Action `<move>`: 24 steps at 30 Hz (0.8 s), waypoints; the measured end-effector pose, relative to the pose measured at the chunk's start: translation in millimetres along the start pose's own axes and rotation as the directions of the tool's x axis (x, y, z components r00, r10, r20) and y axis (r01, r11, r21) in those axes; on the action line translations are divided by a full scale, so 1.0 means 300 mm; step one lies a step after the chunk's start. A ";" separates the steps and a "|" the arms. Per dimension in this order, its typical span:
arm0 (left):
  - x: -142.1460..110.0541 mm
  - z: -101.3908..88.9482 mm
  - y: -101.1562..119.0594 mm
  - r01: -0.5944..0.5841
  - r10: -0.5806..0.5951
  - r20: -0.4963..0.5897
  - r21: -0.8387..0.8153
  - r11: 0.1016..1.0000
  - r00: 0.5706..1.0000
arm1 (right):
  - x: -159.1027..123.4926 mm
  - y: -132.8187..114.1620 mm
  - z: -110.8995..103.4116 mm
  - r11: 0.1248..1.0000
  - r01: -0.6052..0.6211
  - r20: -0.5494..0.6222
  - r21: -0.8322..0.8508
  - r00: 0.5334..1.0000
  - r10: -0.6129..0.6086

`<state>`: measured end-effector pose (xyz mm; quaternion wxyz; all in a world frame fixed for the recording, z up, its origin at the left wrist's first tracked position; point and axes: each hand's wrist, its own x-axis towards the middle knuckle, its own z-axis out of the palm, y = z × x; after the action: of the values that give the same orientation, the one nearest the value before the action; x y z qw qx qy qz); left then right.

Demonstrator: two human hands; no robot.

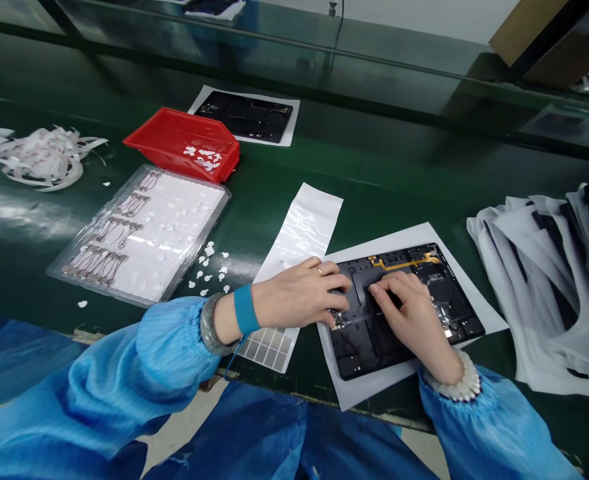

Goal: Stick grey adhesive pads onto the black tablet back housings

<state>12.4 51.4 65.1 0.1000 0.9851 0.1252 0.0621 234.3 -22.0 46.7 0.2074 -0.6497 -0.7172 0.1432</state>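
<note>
A black device housing [374, 343], flat and open like a tablet's shell, lies on a white sheet [354, 393] in front of me. An orange flex cable [399, 263] runs along its far edge. My left hand [302, 292] is over the housing's left edge, fingers curled and thumb close to them beside a small metallic part [336, 320]; whatever they grip is hidden. Above the middle of the housing, my right hand [408, 310] pinches thumb and forefinger together. Anything between those tips is too small to make out.
Left of the housing lie a glossy strip [309, 223] and a grey label sheet [267, 348]. Further left are a clear tray [184, 213] of wired round parts, scattered white bits and a red bin [174, 140]. Wrapped housings [529, 280] stand at right; another housing [247, 115] lies behind.
</note>
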 end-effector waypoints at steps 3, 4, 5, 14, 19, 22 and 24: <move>-0.002 -0.003 -0.006 0.021 -0.021 -0.001 -0.006 1.000 1.000 | -0.001 -0.005 -0.003 1.000 0.003 0.003 0.001 1.000 -0.003; -0.005 -0.003 -0.006 0.035 -0.035 -0.007 0.003 0.999 0.999 | -0.001 -0.006 -0.003 1.000 0.003 0.004 0.000 1.000 -0.003; -0.008 -0.003 -0.005 0.042 -0.042 -0.010 0.017 0.999 0.999 | -0.001 -0.006 -0.004 1.000 0.003 0.004 -0.001 1.000 -0.003; -0.009 0.001 0.005 0.034 -0.033 -0.027 0.040 0.999 0.999 | -0.002 0.004 0.001 1.000 -0.001 0.018 0.002 1.000 0.001; -0.006 0.009 0.001 0.024 -0.023 -0.033 0.029 0.999 0.999 | -0.002 0.000 0.000 1.000 0.000 0.012 0.004 1.000 0.000; -0.011 0.018 0.003 0.020 -0.019 -0.057 0.017 1.000 0.998 | -0.002 0.000 0.000 1.000 0.003 0.008 0.006 1.000 -0.003; -0.014 0.021 0.005 0.018 -0.017 -0.061 0.008 1.000 0.998 | -0.001 0.000 0.000 1.000 0.001 0.008 0.001 1.000 -0.001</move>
<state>9.7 47.7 59.0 0.0926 0.9820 0.1369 0.0909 234.3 -22.4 46.8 0.2051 -0.6485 -0.7183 0.1460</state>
